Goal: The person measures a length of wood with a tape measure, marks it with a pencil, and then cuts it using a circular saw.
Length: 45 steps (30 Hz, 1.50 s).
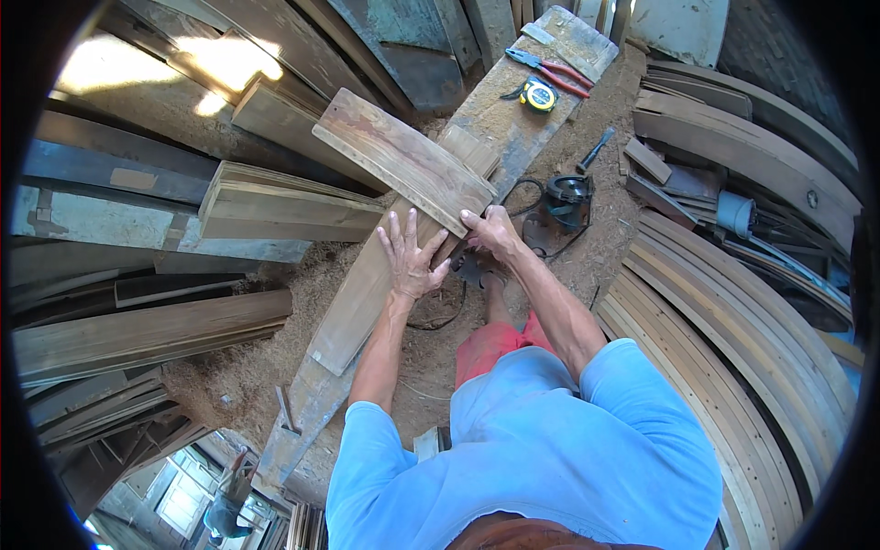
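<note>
The person is squaring a short plank laid across a long sawdust-covered board. The left hand presses flat, fingers spread, at the plank's 6 o'clock edge; the right hand curls around its corner. At 12 o'clock lie pliers and a tape measure; at 3 o'clock, a power tool with its trailing cord.

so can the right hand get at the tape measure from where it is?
Probably not without leaning in: the right hand grips the short plank's near end, and the tape measure lies well beyond, up the long board beside the pliers. Nothing blocks the path.
</note>
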Available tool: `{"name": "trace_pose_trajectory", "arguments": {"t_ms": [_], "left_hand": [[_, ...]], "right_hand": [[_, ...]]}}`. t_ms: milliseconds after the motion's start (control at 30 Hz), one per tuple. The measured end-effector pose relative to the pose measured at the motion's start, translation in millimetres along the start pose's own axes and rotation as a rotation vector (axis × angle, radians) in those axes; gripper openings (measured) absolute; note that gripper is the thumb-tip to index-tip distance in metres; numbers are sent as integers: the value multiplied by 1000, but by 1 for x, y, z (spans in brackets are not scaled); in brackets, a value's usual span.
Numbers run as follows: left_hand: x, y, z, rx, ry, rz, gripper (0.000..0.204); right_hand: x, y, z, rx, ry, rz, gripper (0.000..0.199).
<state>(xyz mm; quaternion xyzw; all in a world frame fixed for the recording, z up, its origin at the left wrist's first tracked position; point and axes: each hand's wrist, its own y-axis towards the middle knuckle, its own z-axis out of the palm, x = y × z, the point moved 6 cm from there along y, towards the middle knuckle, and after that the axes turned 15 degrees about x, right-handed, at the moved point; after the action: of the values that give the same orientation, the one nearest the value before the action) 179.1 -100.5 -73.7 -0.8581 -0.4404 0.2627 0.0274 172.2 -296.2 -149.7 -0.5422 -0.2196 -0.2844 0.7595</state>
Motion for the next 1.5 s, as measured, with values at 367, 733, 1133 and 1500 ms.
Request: {"name": "trace_pose_trajectory", "arguments": {"t_ms": [367,733,1133,1500], "left_hand": [[11,-4,-11,-32,-79,-300,122],[10,-1,-8,-29,73,-249,127],[6,5,-12,-32,136,-224,123],[4,12,-14,-16,39,-176,122]], "right_hand": [[-2,2,0,-59,28,49,42],[15,-42,-24,-35,-200,-81,39],[-66,-68,-185,-233,-695,185,31],[-138,3,-227,95,-999,462,49]]}}
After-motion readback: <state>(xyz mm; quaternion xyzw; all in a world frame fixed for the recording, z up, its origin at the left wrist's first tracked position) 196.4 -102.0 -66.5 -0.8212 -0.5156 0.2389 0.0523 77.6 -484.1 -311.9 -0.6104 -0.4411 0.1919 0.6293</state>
